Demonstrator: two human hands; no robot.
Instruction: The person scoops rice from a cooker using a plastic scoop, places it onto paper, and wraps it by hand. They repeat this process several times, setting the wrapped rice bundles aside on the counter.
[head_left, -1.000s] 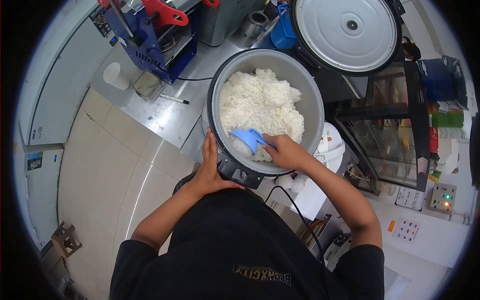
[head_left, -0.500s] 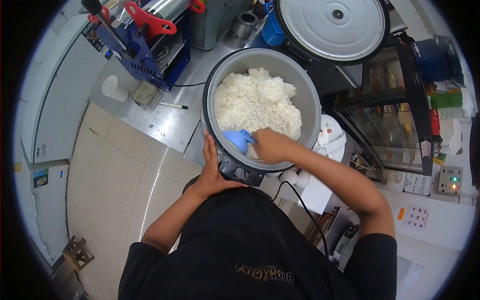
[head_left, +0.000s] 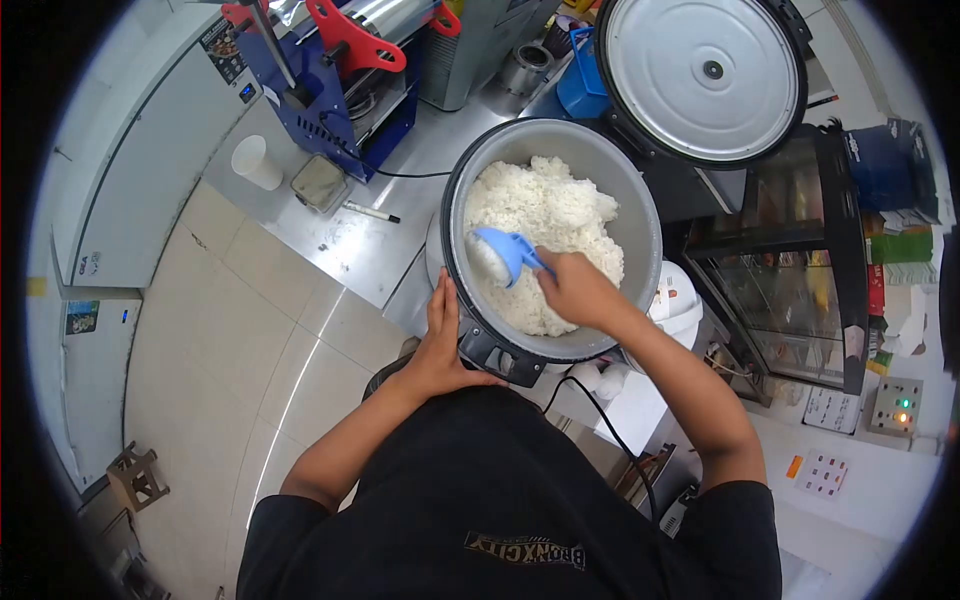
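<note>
Head camera view, kitchen worktop: a person's right hand [head_left: 577, 289] grips the handle of a blue scoop [head_left: 513, 250] over an open cooker [head_left: 640, 205], its pot heaped with cooked rice [head_left: 545, 205]. With the cooker's centre as the clock, the scoop's bowl sits inside the pot toward nine, tilted and visibly loaded with white rice. The left hand [head_left: 438, 350] braces against the cooker's outer edge between seven and eight o'clock, fingers extended and thumb spread, closed around nothing; whether the thumb touches the black front handle [head_left: 502, 357], we onlookers cannot tell.

The lid [head_left: 705, 80] stands raised at about two o'clock, so the opening is done, and one scoopful appears gathered. By far the larger share of rice remains in the pot, its surface lumpy and uneven, with bare grey wall showing above it. How much has already come out cannot be told. Around the scene, a paper cup [head_left: 257, 162] stands between nine and ten, a marker [head_left: 372, 212] lies toward nine, and a blue machine [head_left: 300, 110] sits near ten.
</note>
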